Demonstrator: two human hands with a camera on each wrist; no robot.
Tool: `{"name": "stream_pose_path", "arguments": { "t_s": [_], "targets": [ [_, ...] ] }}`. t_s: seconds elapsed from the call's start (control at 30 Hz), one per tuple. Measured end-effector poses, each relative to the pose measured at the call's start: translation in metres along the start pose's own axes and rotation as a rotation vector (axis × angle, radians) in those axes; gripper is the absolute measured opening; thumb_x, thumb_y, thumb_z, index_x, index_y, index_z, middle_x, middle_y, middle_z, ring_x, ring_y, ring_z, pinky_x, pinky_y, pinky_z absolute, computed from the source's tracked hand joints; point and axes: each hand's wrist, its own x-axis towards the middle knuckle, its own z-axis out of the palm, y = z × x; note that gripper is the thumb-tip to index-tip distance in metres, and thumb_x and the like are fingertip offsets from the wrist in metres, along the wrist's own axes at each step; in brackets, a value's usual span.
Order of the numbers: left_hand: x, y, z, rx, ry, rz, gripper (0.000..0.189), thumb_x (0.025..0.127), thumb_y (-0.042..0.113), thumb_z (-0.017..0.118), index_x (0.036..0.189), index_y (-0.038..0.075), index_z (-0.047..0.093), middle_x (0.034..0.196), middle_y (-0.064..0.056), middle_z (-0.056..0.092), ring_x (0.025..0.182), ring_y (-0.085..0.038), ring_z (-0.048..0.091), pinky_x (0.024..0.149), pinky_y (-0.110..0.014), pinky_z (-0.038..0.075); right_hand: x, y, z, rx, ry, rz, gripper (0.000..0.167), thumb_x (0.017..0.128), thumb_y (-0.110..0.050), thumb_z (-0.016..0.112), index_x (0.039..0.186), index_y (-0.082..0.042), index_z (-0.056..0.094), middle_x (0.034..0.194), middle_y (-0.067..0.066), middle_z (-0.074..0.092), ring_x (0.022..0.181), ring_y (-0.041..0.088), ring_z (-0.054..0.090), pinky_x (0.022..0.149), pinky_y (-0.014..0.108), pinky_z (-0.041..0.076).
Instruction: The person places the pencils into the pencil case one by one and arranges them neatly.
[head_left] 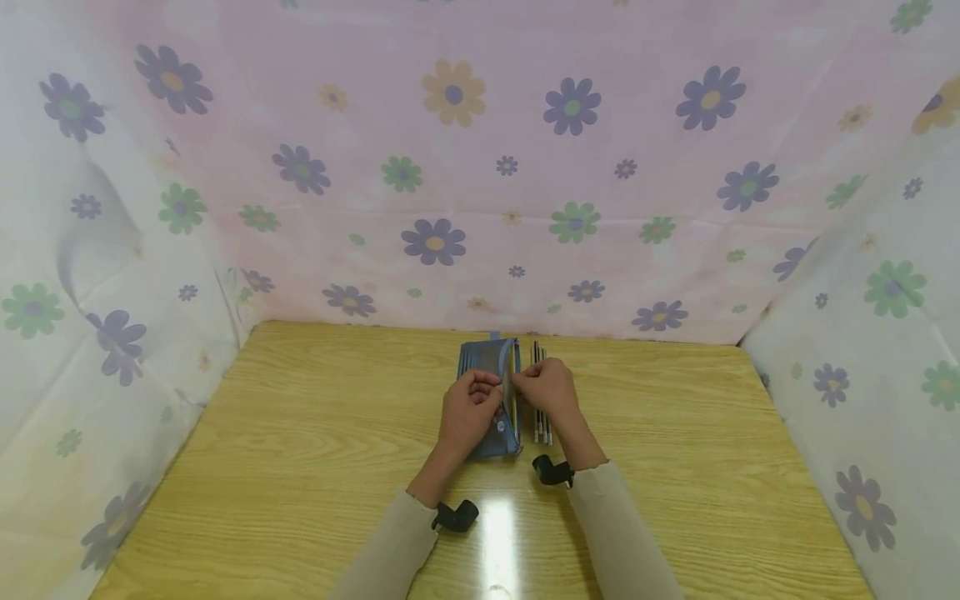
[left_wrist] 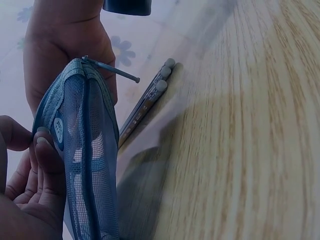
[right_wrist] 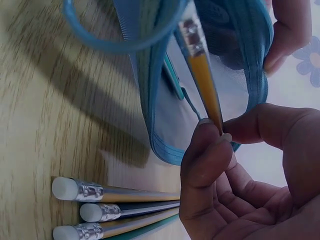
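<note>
A blue mesh zip pouch (head_left: 480, 358) lies on the table with its zipped mouth spread apart on the right side. My left hand (head_left: 467, 410) pinches the mouth's edge between thumb and fingers, as the left wrist view also shows. At the opening, my right hand (head_left: 553, 388) pinches a yellow pencil (right_wrist: 206, 80) near one end. That pencil's metal-banded end is inside the mouth in the right wrist view. A teal stick-like thing (right_wrist: 172, 77) shows within the pouch; its kind is unclear. Several pencils (right_wrist: 137, 195) with white erasers lie side by side just right of the pouch.
The wood-grain table (head_left: 337, 417) is bounded by flower-printed cloth (head_left: 510, 183) at the back and both sides. A black wrist camera (head_left: 456, 517) sits on the left wrist, another black camera (head_left: 551, 470) on the right. A zip pull (left_wrist: 112, 70) sticks out from the pouch's near end.
</note>
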Motion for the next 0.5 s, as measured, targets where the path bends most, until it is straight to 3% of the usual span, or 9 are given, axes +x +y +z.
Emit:
{"name": "stream_pose_path", "arguments": {
  "t_s": [0.2, 0.33, 0.5],
  "targets": [
    [0.000, -0.001, 0.000, 0.018, -0.004, 0.004, 0.012, 0.099, 0.003, 0.071, 0.110, -0.002, 0.070, 0.088, -0.018, 0.072, 0.065, -0.022, 0.067, 0.053, -0.023, 0.054, -0.001, -0.003, -0.001, 0.007, -0.012, 0.001, 0.020, 0.093, -0.016, 0.074, 0.089, 0.002, 0.082, 0.073, 0.010, 0.076, 0.068, 0.029, 0.076, 0.060, 0.033, 0.059],
    [0.000, 0.000, 0.002, 0.034, 0.012, -0.010, 0.012, 0.100, 0.001, 0.070, 0.111, -0.004, 0.069, 0.089, -0.020, 0.072, 0.067, -0.032, 0.069, 0.052, -0.022, 0.052, 0.000, -0.002, 0.001, 0.018, -0.012, -0.006, 0.020, 0.093, -0.016, 0.074, 0.088, 0.002, 0.082, 0.072, 0.010, 0.076, 0.065, 0.025, 0.075, 0.060, 0.033, 0.060],
    [-0.005, 0.016, 0.004, 0.024, 0.017, -0.019, 0.013, 0.100, -0.004, 0.067, 0.111, -0.010, 0.067, 0.090, -0.027, 0.070, 0.070, -0.048, 0.067, 0.052, -0.019, 0.050, 0.000, 0.001, 0.003, 0.011, -0.018, -0.013, 0.020, 0.093, -0.018, 0.075, 0.086, 0.001, 0.082, 0.072, 0.009, 0.076, 0.062, 0.023, 0.074, 0.058, 0.032, 0.058]
  ]
}}
